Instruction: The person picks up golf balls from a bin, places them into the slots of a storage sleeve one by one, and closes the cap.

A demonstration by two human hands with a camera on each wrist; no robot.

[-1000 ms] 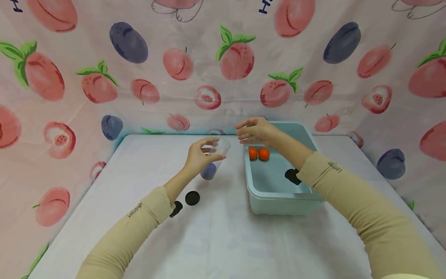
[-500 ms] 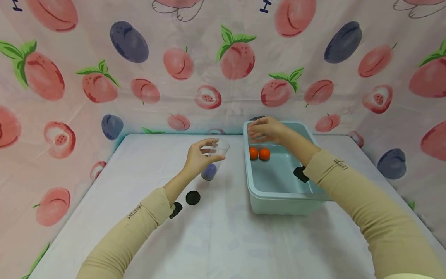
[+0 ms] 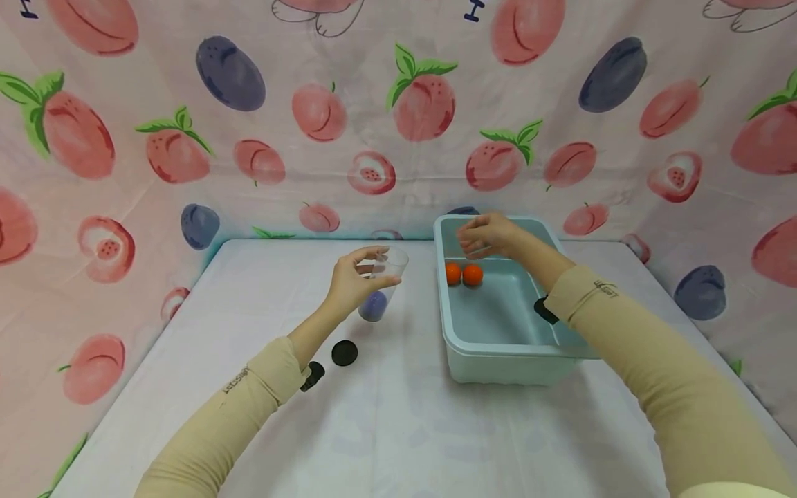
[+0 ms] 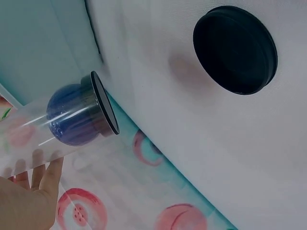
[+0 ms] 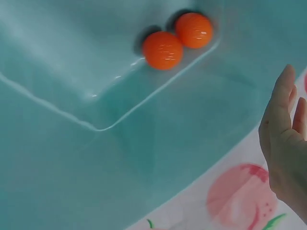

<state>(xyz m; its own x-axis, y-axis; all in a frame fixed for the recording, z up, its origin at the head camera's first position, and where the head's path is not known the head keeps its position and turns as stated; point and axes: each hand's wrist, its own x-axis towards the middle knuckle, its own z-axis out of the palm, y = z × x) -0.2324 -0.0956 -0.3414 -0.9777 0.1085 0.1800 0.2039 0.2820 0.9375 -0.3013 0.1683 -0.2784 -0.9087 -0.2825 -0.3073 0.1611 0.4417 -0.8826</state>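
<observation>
Two orange balls [image 3: 463,274] lie just below the right hand [image 3: 488,235], fingers seemingly loose and empty; left hand [image 3: 356,279] grips the clear cup [image 3: 382,283].

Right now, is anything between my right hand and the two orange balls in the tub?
Nothing visible. The right hand hangs empty over the far end of the teal tub, and the two orange balls lie uncovered in the corner just below it.

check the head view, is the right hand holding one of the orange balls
No, the right hand hovers empty above the bin while both orange balls lie inside.
</observation>
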